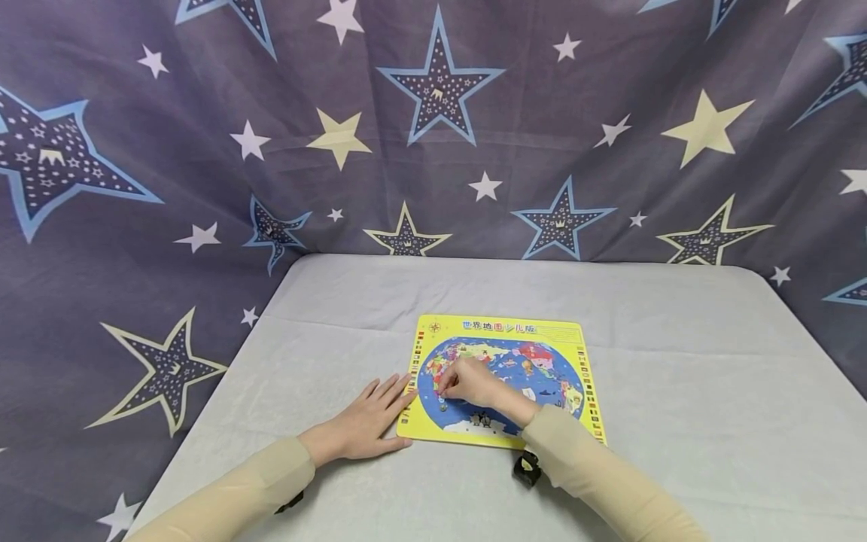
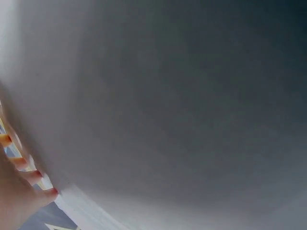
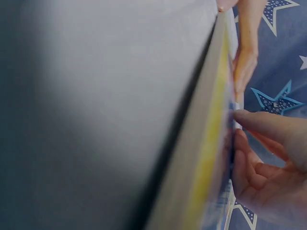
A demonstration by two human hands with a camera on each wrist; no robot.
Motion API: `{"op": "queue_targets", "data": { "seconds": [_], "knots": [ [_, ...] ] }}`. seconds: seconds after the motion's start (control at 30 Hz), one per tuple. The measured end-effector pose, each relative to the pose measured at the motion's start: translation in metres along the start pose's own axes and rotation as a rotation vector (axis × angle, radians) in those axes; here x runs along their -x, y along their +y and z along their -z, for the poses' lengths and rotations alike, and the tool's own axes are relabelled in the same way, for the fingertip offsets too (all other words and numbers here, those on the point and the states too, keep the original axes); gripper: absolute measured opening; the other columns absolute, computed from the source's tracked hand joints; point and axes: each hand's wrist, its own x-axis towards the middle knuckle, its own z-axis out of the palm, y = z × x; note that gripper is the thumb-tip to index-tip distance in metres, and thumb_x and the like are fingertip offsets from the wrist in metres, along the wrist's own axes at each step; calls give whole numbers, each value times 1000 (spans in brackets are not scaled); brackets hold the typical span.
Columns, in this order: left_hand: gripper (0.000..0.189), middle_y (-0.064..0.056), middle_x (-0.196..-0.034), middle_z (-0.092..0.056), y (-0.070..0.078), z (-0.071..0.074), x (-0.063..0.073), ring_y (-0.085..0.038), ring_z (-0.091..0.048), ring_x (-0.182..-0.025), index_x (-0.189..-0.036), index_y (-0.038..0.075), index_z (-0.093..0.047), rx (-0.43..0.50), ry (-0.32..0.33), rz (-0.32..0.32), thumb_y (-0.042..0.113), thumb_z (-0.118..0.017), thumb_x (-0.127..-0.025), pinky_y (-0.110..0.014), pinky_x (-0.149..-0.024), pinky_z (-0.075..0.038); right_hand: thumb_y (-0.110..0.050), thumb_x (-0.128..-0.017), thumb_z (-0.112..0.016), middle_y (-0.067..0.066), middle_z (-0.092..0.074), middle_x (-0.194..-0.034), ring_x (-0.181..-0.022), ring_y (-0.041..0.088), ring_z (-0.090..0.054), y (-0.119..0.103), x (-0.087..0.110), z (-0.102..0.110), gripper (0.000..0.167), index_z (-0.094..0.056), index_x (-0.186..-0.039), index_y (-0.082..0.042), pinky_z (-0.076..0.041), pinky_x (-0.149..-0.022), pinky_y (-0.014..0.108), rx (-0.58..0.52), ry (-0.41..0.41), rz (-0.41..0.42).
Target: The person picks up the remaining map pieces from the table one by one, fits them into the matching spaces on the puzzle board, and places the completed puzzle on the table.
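A yellow-bordered children's world map board lies on the table, with Chinese lettering along its top and small flags down both sides. My left hand rests palm down beside it, fingers spread and fingertips over its left border. My right hand reaches across the map, thumb and fingers bent together at the lower left of the blue oval. In the right wrist view, the right thumb and fingertips come right up to the board's face; I cannot tell whether they pinch a small piece. The left wrist view catches only the left fingers at its edge.
A pale grey cloth covers the table. Dark star-patterned fabric hangs behind and to the left. A black wrist device sits under the right sleeve, near the board's front edge.
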Motion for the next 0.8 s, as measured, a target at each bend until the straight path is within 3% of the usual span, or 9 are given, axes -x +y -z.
{"op": "queue_targets", "data": {
  "seconds": [0.5,0.8],
  "knots": [
    [76,-9,-148,-9,0,1,1,-28,-10,-134,-142,12,-18,2,2,-9,61,-33,-86,-49,-104,-14,-1,-76,-65,0,-59,-62,-51,4,-46,1,2,-2,4,-69,-78,-1,-38,-48,17,-24,13,36],
    [78,-8,-148,-9,2,6,-2,-28,-12,-134,-142,13,-19,-31,-29,11,63,-32,-85,-49,-103,-18,-5,-79,-65,4,-63,-79,-67,10,-54,2,9,5,11,-68,-89,-2,-44,-58,20,-91,-16,26]
  ]
}}
